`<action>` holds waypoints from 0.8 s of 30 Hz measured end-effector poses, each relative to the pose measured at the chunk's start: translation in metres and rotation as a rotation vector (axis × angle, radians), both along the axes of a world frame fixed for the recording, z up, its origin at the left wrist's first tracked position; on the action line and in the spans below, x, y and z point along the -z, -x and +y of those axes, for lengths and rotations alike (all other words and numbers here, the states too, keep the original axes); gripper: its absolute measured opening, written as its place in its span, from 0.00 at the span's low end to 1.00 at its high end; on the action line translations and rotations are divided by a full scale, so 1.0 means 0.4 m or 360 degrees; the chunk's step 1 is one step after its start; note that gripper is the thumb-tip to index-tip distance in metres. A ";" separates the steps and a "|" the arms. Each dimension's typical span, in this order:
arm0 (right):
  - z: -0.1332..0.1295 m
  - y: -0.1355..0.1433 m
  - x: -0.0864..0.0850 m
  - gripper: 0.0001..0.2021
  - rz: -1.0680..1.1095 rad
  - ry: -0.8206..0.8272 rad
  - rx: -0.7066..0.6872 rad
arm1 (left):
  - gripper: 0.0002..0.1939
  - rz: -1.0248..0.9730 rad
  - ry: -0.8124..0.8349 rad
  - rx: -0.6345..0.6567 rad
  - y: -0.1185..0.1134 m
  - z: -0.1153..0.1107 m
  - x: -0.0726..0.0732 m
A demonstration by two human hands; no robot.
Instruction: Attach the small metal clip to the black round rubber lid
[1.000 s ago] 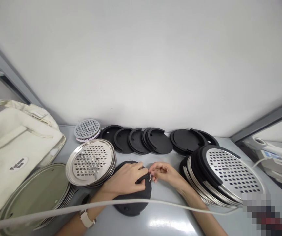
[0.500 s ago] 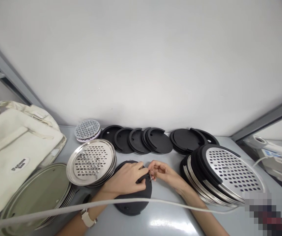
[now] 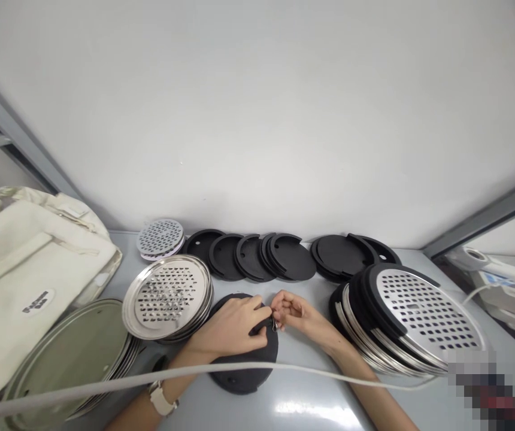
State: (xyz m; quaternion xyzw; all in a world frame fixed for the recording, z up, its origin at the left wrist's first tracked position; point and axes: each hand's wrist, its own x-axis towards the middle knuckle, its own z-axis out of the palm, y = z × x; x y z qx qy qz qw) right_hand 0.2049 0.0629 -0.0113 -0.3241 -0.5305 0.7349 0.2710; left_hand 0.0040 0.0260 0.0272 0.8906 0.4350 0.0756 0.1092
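A round black disc (image 3: pixel 244 365) with a small hole near its lower edge lies on the grey table in front of me. My left hand (image 3: pixel 235 326) rests over it, thumb and fingers closed around a dark part at its right side. Whether that part is the disc's rim or a separate piece, I cannot tell. At the same edge, my right hand (image 3: pixel 293 314) pinches a small shiny metal piece (image 3: pixel 275 325), too small to make out. Its fingers are curled and nearly touch my left fingertips.
Left stand perforated metal discs (image 3: pixel 167 302), green lids (image 3: pixel 78 353), small grey perforated discs (image 3: pixel 159 236) and a cream bag (image 3: pixel 24 257). Black discs (image 3: pixel 293 257) line the wall. A perforated stack (image 3: pixel 428 305) stands right. A white cable (image 3: pixel 311 369) crosses in front.
Both hands stay at the disc's right edge with almost the same grip. The small metal piece between the right fingertips has shifted slightly.
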 end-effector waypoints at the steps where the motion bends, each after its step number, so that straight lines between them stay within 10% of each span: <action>1: -0.001 0.000 -0.002 0.16 -0.0003 0.0008 -0.0005 | 0.02 0.0004 -0.0006 0.0000 0.000 0.000 -0.001; 24: 0.017 -0.023 0.023 0.16 -0.0071 0.0019 -0.0072 | 0.04 -0.0007 0.0044 -0.0001 0.001 0.000 -0.001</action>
